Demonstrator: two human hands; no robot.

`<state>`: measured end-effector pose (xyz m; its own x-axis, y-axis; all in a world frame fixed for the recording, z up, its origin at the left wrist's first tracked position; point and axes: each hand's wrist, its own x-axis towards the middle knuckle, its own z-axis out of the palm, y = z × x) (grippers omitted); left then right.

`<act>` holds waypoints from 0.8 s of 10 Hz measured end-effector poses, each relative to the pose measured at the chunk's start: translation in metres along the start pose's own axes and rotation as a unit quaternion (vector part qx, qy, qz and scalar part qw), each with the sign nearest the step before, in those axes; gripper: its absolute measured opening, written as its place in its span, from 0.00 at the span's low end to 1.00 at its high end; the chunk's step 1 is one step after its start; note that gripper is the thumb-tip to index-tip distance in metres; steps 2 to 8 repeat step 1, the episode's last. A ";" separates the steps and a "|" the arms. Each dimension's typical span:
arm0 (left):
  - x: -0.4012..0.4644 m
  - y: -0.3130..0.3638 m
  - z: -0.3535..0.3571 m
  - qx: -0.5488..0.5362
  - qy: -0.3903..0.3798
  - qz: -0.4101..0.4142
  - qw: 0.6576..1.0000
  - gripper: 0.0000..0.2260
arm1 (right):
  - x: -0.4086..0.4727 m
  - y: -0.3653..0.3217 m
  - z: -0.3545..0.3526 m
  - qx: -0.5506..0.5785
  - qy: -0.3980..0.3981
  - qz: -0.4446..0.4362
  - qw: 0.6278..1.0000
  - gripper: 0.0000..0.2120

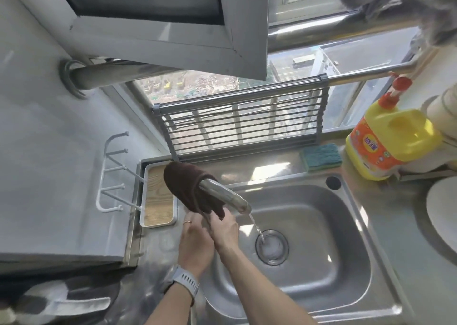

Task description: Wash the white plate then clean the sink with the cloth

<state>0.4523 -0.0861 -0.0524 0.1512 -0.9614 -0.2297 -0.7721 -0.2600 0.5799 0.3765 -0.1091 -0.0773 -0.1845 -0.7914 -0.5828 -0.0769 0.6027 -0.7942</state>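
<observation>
Beneath the cloth-draped faucet (water running), hands touch.

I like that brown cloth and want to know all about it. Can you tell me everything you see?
The brown cloth looks soft and fuzzy, like a towel. It hangs folded over the shiny metal tap, drooping down both sides above the sink's left edge. The right hand reaches its lower edge; the left hand is just below. Water runs from the tap nearby.
</observation>
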 end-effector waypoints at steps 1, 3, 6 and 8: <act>-0.013 0.005 -0.005 -0.034 -0.012 -0.037 0.999 0.15 | -0.016 0.025 -0.005 0.013 -0.003 0.039 0.999 0.20; -0.013 0.005 -0.005 -0.034 -0.012 -0.037 0.999 0.15 | -0.016 0.025 -0.005 0.013 -0.003 0.039 0.999 0.20; -0.013 0.005 -0.005 -0.034 -0.012 -0.037 0.999 0.15 | -0.016 0.025 -0.005 0.013 -0.003 0.039 0.999 0.20; -0.013 0.005 -0.005 -0.034 -0.012 -0.037 0.999 0.15 | -0.016 0.025 -0.005 0.013 -0.003 0.039 0.999 0.20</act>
